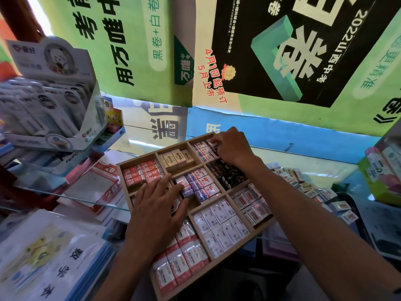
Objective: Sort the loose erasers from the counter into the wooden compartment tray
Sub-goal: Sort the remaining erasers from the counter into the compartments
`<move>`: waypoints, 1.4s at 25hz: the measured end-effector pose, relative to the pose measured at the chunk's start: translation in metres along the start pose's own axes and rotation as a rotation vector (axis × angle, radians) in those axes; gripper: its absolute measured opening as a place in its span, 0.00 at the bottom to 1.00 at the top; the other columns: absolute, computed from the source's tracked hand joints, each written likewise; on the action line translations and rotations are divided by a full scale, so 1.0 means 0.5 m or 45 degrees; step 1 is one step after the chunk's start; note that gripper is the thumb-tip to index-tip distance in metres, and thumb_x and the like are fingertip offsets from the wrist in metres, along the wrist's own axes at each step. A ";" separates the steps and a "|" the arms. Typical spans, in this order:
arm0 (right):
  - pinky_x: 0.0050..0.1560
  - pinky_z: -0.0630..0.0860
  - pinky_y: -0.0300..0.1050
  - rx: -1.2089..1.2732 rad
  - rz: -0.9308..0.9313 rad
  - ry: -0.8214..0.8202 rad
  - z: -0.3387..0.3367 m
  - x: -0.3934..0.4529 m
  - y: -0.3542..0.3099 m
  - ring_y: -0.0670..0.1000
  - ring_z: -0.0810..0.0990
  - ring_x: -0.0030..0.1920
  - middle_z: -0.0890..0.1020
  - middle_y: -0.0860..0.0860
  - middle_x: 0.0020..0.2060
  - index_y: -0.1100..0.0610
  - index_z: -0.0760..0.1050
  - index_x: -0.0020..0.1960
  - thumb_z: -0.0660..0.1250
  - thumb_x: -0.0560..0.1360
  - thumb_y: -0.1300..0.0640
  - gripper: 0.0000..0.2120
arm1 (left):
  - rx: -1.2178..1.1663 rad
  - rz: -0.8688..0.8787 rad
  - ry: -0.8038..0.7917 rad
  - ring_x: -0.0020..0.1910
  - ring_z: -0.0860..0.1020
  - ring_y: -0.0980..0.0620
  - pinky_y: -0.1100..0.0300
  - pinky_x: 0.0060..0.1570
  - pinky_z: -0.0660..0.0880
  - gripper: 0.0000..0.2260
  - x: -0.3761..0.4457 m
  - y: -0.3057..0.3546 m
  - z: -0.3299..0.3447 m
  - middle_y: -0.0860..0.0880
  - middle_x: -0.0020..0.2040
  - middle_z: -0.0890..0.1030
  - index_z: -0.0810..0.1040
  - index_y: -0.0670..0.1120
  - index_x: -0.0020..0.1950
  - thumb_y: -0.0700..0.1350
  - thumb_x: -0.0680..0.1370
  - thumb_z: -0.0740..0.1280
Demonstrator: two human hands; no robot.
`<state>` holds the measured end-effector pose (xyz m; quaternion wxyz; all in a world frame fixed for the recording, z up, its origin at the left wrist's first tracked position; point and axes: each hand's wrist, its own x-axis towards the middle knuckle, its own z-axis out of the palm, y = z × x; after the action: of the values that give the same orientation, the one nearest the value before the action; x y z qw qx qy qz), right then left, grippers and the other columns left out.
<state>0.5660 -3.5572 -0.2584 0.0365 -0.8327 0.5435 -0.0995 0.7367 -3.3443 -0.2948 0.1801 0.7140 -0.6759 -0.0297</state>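
The wooden compartment tray (225, 260) lies tilted on the glass counter, its compartments filled with wrapped erasers of different kinds. My left hand (159, 206) rests flat with spread fingers on the tray's left middle compartment, fingertips touching a purple-and-white eraser (187, 187). My right hand (233, 146) reaches into the far right compartment, its curled fingers pinching a small eraser (213, 144) among the purple-and-white ones there. Loose erasers (303, 183) lie scattered on the counter to the right of the tray.
A cardboard display box (50, 98) of stationery stands at the left. Booklets (50, 257) lie at the near left, red 2B packs (104, 181) under the glass. A green box (379, 172) sits at the right edge. Posters cover the wall behind.
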 end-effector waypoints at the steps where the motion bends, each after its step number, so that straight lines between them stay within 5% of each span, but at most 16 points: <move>1: 0.57 0.65 0.50 -0.019 0.000 0.031 0.001 -0.001 0.006 0.58 0.72 0.57 0.78 0.56 0.54 0.46 0.80 0.58 0.59 0.76 0.59 0.17 | 0.001 -0.001 0.002 0.73 0.66 0.47 0.45 0.73 0.57 0.27 0.000 0.000 0.000 0.48 0.73 0.69 0.75 0.54 0.67 0.65 0.77 0.48; 6: 0.60 0.65 0.51 -0.059 -0.060 -0.145 0.004 -0.009 0.026 0.57 0.71 0.62 0.77 0.57 0.59 0.46 0.80 0.60 0.57 0.76 0.60 0.19 | -0.004 -0.001 0.010 0.73 0.65 0.47 0.45 0.73 0.56 0.28 -0.001 -0.001 -0.001 0.48 0.73 0.69 0.75 0.54 0.67 0.65 0.77 0.48; 12: 0.57 0.74 0.46 0.503 0.070 0.353 -0.031 -0.098 0.071 0.55 0.81 0.56 0.85 0.55 0.53 0.58 0.84 0.50 0.57 0.72 0.68 0.18 | 0.000 0.005 -0.009 0.72 0.67 0.44 0.41 0.71 0.62 0.30 0.002 -0.007 -0.006 0.46 0.72 0.70 0.75 0.52 0.67 0.66 0.76 0.48; 16: 0.53 0.68 0.44 0.455 0.358 0.490 -0.055 -0.262 0.183 0.56 0.78 0.55 0.85 0.53 0.52 0.56 0.83 0.50 0.59 0.72 0.69 0.17 | 0.019 0.026 -0.023 0.71 0.68 0.43 0.39 0.69 0.64 0.30 0.003 -0.002 -0.009 0.44 0.72 0.70 0.74 0.50 0.68 0.65 0.76 0.49; 21: 0.46 0.71 0.41 0.412 0.711 0.586 -0.055 -0.458 0.314 0.58 0.82 0.48 0.85 0.56 0.47 0.58 0.82 0.50 0.67 0.72 0.64 0.09 | 0.042 0.047 -0.030 0.69 0.69 0.40 0.37 0.67 0.64 0.31 0.000 0.003 -0.016 0.42 0.72 0.71 0.75 0.48 0.68 0.64 0.76 0.49; 25: 0.50 0.75 0.53 0.001 0.577 0.295 -0.004 -0.515 0.321 0.61 0.79 0.49 0.83 0.54 0.49 0.55 0.81 0.52 0.70 0.68 0.41 0.21 | 0.032 0.044 -0.016 0.68 0.70 0.39 0.38 0.66 0.64 0.28 -0.002 0.013 -0.020 0.41 0.71 0.71 0.75 0.47 0.68 0.62 0.76 0.52; 27: 0.50 0.74 0.52 -0.107 0.625 0.238 -0.005 -0.507 0.306 0.61 0.76 0.52 0.83 0.54 0.49 0.54 0.80 0.51 0.71 0.69 0.41 0.19 | 0.045 0.071 0.002 0.67 0.71 0.40 0.40 0.66 0.65 0.29 0.001 0.015 -0.017 0.41 0.70 0.73 0.77 0.47 0.66 0.62 0.75 0.52; 35: 0.45 0.74 0.52 0.398 0.423 0.676 -0.084 -0.450 0.174 0.53 0.77 0.45 0.81 0.48 0.43 0.50 0.78 0.45 0.76 0.67 0.44 0.13 | 0.060 0.066 -0.022 0.70 0.69 0.44 0.41 0.68 0.65 0.29 0.001 0.003 -0.005 0.45 0.71 0.72 0.76 0.51 0.66 0.64 0.76 0.48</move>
<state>0.3917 -3.3855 -0.2606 0.0368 -0.6622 0.6404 -0.3874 0.7359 -3.3444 -0.2918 0.1579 0.7002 -0.6961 -0.0153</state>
